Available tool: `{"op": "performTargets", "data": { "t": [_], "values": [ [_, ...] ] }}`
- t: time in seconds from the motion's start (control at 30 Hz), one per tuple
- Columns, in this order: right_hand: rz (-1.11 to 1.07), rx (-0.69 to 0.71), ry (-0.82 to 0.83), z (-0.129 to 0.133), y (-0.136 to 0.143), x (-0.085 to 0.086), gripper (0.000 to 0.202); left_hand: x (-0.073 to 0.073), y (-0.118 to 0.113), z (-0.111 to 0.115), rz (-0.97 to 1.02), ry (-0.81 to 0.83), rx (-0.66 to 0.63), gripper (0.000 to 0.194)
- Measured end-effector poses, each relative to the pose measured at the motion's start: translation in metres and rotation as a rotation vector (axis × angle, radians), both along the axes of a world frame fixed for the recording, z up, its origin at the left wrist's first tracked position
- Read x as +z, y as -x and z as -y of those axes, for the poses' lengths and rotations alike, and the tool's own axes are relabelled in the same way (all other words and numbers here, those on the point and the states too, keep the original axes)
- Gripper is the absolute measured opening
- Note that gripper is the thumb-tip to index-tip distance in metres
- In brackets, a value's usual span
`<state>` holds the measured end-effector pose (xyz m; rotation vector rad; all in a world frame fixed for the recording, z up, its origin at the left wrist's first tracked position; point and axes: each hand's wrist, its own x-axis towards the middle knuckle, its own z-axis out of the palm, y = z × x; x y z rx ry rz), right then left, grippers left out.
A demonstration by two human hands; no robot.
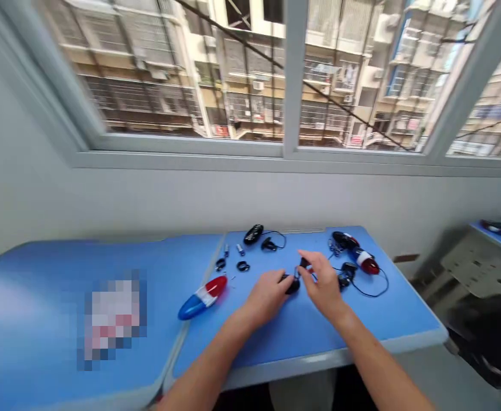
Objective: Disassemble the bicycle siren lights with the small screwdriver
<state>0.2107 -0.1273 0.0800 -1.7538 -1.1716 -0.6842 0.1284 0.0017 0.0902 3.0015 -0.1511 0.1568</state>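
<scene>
My left hand is closed on a black rounded part just above the blue table. Close to it, my right hand pinches a small dark piece with thumb and fingers. The piece is at the near end of the black part; its exact kind is too small to make out. Left of my hands lies a red, white and blue pointed shell. Beyond them are two black rings, two small cylinders that look like batteries, and a glossy black oval housing cabled to a small black part.
On the right side, a red, white and blue unit lies among black parts and looped cables. A blurred printed item is on the left table. Wall and window frame rise behind; another table stands at far right.
</scene>
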Motion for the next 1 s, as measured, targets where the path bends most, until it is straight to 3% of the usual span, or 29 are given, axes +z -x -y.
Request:
{"op": "performTargets", "data": {
  "t": [0.13,0.3,0.5,0.67,0.83,1.0],
  "values": [
    [-0.071,0.043,-0.076,0.005,-0.011,-0.016,0.036,-0.018,-0.008,-0.003,-0.061,-0.032,0.013,0.031],
    [-0.108,0.071,0.017,0.008,-0.015,-0.028,0.034,-0.034,-0.013,-0.008,-0.048,-0.007,-0.006,0.029],
    [-0.018,0.034,0.044,0.005,-0.015,-0.019,0.024,-0.038,-0.013,-0.01,-0.01,0.014,-0.018,0.027],
    [-0.148,0.019,0.027,0.014,-0.02,-0.009,0.022,-0.043,-0.012,-0.01,0.012,0.019,-0.019,0.03],
    [-0.285,0.049,0.073,0.024,-0.029,-0.017,0.034,-0.045,-0.012,-0.011,0.03,0.041,-0.022,0.034],
    [-0.201,0.049,0.097,0.02,-0.028,-0.022,0.033,-0.04,-0.011,-0.01,0.005,0.036,-0.017,0.033]
  ]
}}
